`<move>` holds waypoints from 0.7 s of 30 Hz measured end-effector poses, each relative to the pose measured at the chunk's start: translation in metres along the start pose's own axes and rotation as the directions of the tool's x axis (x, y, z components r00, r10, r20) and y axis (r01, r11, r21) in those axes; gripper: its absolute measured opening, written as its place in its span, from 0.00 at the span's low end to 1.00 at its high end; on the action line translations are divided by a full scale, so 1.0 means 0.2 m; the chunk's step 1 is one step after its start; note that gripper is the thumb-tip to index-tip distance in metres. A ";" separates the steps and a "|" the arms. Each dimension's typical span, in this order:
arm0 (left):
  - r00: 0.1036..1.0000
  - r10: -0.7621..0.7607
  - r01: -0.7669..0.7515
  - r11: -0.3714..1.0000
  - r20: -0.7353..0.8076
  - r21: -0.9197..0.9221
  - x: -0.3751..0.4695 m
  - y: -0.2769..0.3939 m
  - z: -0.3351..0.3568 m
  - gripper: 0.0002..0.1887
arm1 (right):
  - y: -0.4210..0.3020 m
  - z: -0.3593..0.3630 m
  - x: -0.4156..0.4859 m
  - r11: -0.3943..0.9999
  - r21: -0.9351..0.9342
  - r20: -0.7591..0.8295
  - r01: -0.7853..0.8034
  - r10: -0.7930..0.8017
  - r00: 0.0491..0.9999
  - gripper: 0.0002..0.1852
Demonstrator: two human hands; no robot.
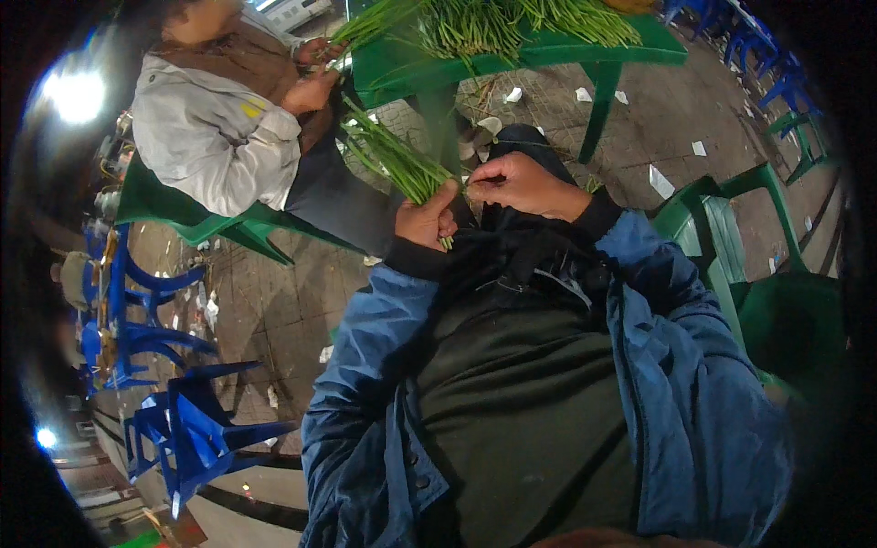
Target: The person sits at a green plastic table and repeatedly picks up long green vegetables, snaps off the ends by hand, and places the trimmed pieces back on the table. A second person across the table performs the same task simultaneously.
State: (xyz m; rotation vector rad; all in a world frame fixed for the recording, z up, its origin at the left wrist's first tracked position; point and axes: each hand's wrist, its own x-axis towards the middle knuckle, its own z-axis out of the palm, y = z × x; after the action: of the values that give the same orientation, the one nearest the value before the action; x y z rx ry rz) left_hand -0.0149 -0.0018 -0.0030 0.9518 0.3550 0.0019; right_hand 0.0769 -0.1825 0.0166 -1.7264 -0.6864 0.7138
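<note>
My left hand (pixel 428 216) is closed around a bundle of long green stalks (pixel 397 157), which point up and to the left, with their short ends poking out below my fist. Just right of the bundle, my right hand (pixel 521 186) has its thumb and forefinger brought together beside the stalks; whether something thin is pinched there is too small to tell. More piles of green stalks (pixel 473 31) lie on a green table (pixel 390 79) in front of me.
At the left sits a person in a light jacket (pixel 212 130), hands on other stalks at the table's edge. Green plastic chairs (pixel 760 178) stand at my right. Blue plastic stools (pixel 192 418) are at lower left. Paper scraps (pixel 661 181) litter the paved ground.
</note>
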 end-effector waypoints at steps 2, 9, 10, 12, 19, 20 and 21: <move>1.000 -0.002 0.002 1.000 0.012 0.005 0.01 -0.01 -0.01 0.10 | 0.01 0.01 0.00 0.998 0.063 0.009 -0.001 0.000 1.000 0.12; 1.000 0.004 -0.004 1.000 -0.026 0.011 0.00 0.01 -0.02 0.10 | 0.05 0.01 0.01 0.970 0.241 -0.091 -0.033 0.056 0.994 0.12; 0.999 0.010 -0.009 1.000 -0.037 0.018 0.00 0.01 -0.02 0.11 | 0.05 0.01 0.01 0.969 0.245 -0.089 -0.024 0.047 0.995 0.11; 0.999 0.009 -0.010 1.000 -0.054 -0.017 0.03 0.03 -0.06 0.11 | 0.04 0.01 0.00 0.968 0.252 -0.083 -0.004 0.026 0.996 0.11; 0.994 0.092 -0.094 0.995 -0.064 -0.024 0.06 0.05 -0.11 0.09 | 0.08 -0.06 0.00 0.951 0.303 0.025 -0.064 0.059 0.998 0.10; 0.992 0.098 -0.100 0.995 -0.074 -0.022 0.07 0.05 -0.12 0.09 | 0.10 -0.08 0.01 0.950 0.305 0.035 -0.073 0.066 0.997 0.10; 0.993 0.079 -0.083 0.996 -0.086 -0.044 0.08 0.06 -0.15 0.09 | 0.12 -0.10 0.02 0.948 0.307 0.044 -0.083 0.073 0.996 0.10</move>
State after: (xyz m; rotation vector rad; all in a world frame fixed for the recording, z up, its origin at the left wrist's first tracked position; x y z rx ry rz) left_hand -0.0062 0.0311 -0.0145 0.9203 0.3926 0.1242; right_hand 0.0963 -0.1980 -0.0016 -1.4623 -0.4992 0.8574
